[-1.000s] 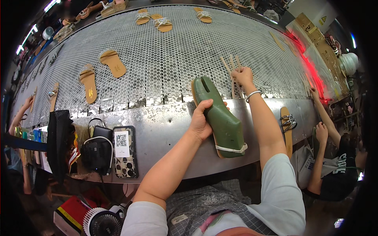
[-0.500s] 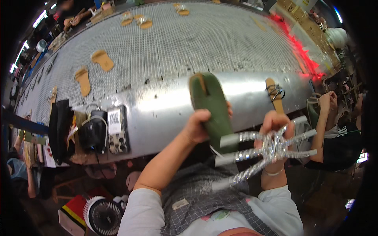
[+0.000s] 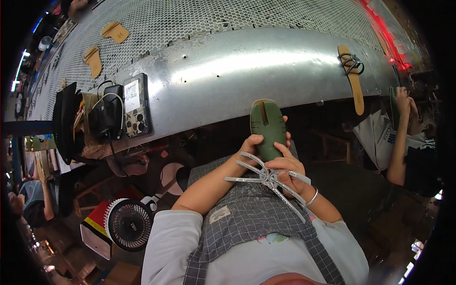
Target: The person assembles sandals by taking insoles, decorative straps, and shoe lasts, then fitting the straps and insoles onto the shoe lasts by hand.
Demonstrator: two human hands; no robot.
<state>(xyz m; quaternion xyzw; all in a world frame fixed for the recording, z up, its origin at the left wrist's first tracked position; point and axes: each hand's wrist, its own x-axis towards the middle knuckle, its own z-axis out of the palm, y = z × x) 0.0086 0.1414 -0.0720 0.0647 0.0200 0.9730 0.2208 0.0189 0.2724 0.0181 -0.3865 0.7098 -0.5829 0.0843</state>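
A green shoe last (image 3: 270, 137) with a slot near its toe and a tan edge around the tip stands tilted up in front of my body. My left hand (image 3: 249, 146) is closed around it, thumb on the near side and fingertips showing past the far edge. Just below, my right hand (image 3: 293, 172) pinches a silver, glittering sandal upper (image 3: 269, 177) made of several straps joined at the middle. Its strap ends fan out to both sides. The right index finger reaches up against the lower part of the last.
Ahead runs a metal table edge (image 3: 204, 66) beside a mesh conveyor (image 3: 199, 19) bearing tan soles (image 3: 94, 61). A dark-strapped sandal (image 3: 352, 78) lies at right. A patterned phone (image 3: 137, 104) and black charger (image 3: 113, 107) sit at left, above a fan (image 3: 128, 224). A co-worker's arm (image 3: 401, 137) is at right.
My view has tipped downward. Both hands have come closer to my body and together; the upper has moved left, to just below the last, and my right finger now touches the last.
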